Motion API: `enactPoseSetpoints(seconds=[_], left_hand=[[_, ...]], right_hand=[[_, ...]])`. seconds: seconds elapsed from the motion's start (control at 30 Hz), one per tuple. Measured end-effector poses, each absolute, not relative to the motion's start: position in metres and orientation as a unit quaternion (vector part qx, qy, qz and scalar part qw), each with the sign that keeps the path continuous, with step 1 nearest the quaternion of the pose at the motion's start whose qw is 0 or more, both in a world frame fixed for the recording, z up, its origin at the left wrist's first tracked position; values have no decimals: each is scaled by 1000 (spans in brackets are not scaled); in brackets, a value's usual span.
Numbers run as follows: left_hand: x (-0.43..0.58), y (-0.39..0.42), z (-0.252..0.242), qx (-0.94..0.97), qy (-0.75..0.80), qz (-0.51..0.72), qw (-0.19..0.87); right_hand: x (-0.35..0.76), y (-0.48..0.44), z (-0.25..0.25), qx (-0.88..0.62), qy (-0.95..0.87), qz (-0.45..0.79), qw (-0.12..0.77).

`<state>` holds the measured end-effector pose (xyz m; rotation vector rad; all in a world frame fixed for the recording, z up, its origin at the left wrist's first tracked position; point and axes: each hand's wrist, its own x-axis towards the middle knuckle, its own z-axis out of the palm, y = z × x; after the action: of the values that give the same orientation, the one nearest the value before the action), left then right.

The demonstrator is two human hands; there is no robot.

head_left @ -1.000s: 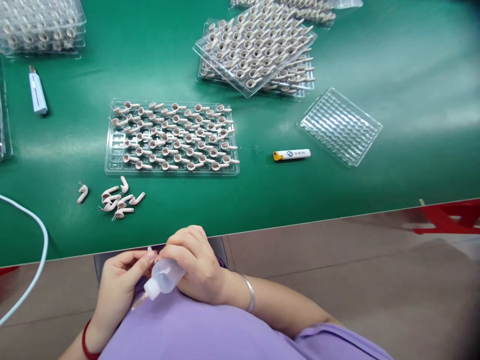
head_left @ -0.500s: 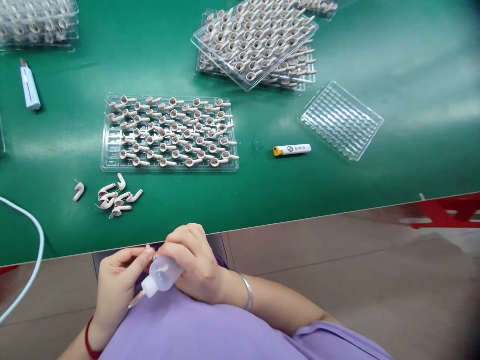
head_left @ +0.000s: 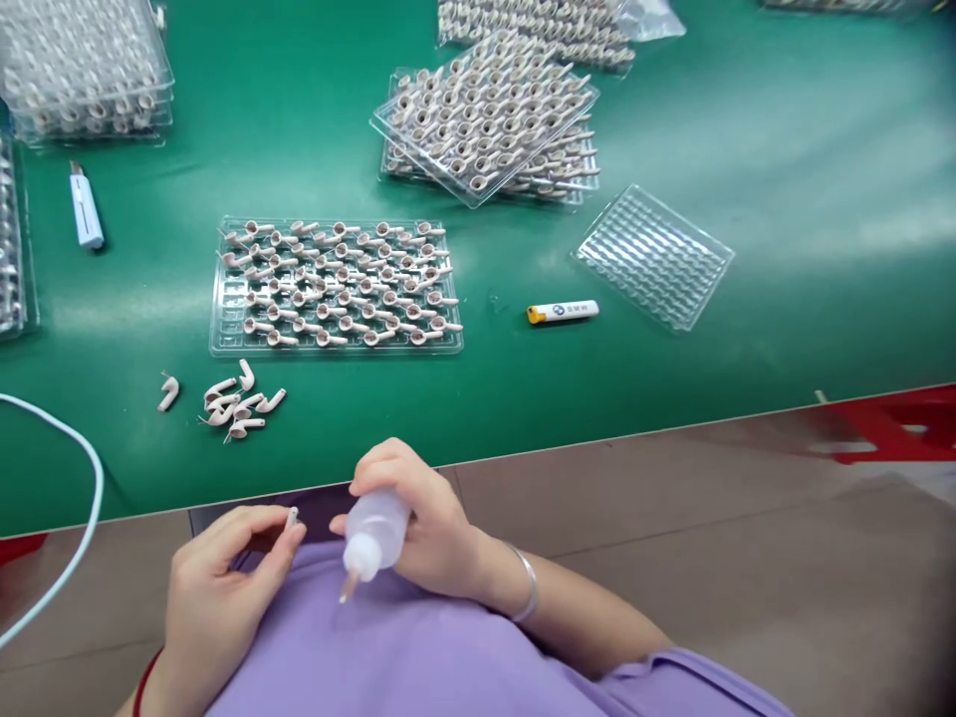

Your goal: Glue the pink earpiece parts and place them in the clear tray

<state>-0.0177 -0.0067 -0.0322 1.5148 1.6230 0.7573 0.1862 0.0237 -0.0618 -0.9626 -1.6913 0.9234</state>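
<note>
Between the thumb and forefinger of my left hand (head_left: 228,588) is a small pale earphone shell (head_left: 292,517), mostly hidden by the fingers. My right hand (head_left: 418,518) grips a translucent squeeze bottle (head_left: 379,523) with a white cap, its thin nozzle tip pointing down toward my lap. The two hands are apart, both just off the table's front edge. Beyond my left hand, a small pile of earphone shells (head_left: 224,406) with thin wires lies on the green table, one single shell (head_left: 170,391) beside it. Behind them, a clear tray (head_left: 237,351) carries rows of such shells.
Stacked filled trays (head_left: 485,129) stand at the back, and more trays (head_left: 90,90) at the far left. A utility knife (head_left: 87,211), a white lighter (head_left: 564,311) and a clear textured tray (head_left: 657,254) lie on the table. A white cable (head_left: 94,478) loops at the left edge.
My right hand with the bottle has moved right, away from my left hand, and the nozzle points more steeply down. My left hand, still pinching the shell, has shifted slightly left. The view has tilted slightly.
</note>
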Motion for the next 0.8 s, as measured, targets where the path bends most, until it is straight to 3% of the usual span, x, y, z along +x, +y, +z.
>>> enactPoseSetpoints(seconds=[0.07,0.17,0.47,0.6,0.8], left_hand=[[-20,-8,-30,684,602,320,260],[-22,-5,-27,741,563,324,170],[-20,15,-24,779,530,315,108],[-28,67,-21,791,517,326,-14],[-47,154,-12,776,565,281,-29]], right_hand=[[193,27,-55,-414,-649,426,476],[200,33,-47,-434,-612,463,471],[207,46,-44,-461,-562,500,470],[208,47,-45,-462,-545,519,470],[207,47,-47,-458,-541,526,470]])
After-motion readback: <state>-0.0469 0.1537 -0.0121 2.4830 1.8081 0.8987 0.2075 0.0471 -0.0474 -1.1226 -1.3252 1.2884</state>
